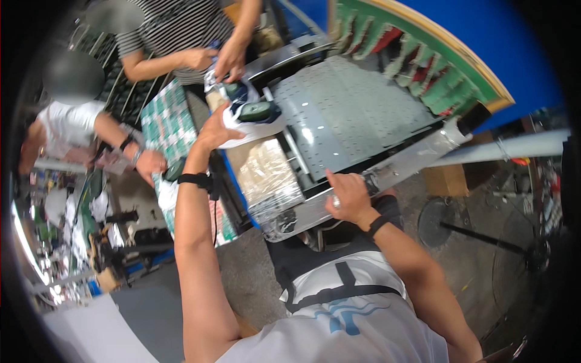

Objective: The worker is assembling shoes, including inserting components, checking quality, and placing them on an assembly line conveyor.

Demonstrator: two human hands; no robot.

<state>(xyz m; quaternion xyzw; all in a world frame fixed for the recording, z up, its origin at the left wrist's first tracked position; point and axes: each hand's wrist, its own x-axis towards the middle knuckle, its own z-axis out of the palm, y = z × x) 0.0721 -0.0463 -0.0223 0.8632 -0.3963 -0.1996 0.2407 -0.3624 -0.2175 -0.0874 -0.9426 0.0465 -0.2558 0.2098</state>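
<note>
Touching a white piece [261, 129], the left hand [216, 128] has its thumb and fingers spread; whether it grips, I cannot tell. The piece lies over the far end of a brown board [266, 172] wrapped in clear film, a dark green pad [254, 111] on top. The right hand [349, 196] is at the near rail [393, 169], fingers curled; I cannot tell if they clasp it. Beyond stretches a grey plate [339, 115] dotted with small marks, ragged green strips [439, 97] hanging at its far side. Further left, a co-worker's hand [150, 164] is over a checked cloth [166, 115]; a striped-shirted co-worker [187, 36] works just beyond the white piece. On the grey floor [242, 266] at right stand a round base [434, 222] and a box [445, 180].
</note>
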